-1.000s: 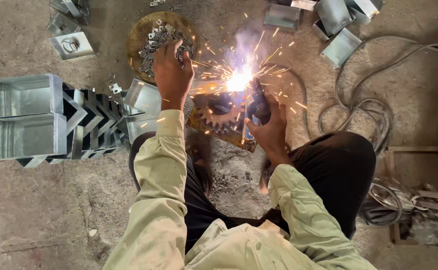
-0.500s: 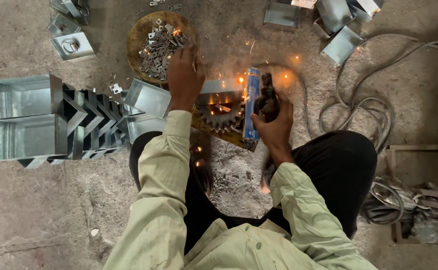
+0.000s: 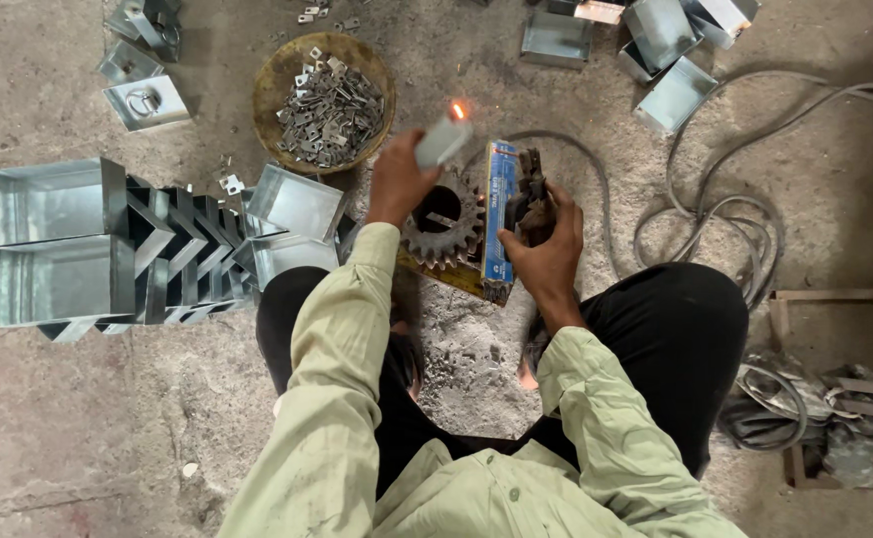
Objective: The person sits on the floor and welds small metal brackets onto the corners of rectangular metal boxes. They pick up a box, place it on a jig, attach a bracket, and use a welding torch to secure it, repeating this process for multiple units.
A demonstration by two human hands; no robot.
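My left hand [image 3: 395,181] holds up a small grey metal box piece [image 3: 441,141] whose top edge glows orange. It hovers just above a rusty toothed gear [image 3: 443,227] lying on the floor between my knees. My right hand [image 3: 548,251] grips a dark welding electrode holder [image 3: 531,195], held just right of the gear and apart from the piece. A long blue carton [image 3: 499,207] lies between the gear and my right hand.
A round bowl [image 3: 275,82] of small metal brackets sits behind the gear. Folded galvanized boxes [image 3: 53,242] are stacked at left, with more [image 3: 668,45] at the top right. Welding cables [image 3: 708,211] loop over the floor at right. Wooden frames [image 3: 835,299] lie far right.
The arc and sparks have stopped. My left hand has lifted the small metal piece off the gear, and my right hand has drawn the electrode holder back towards me.
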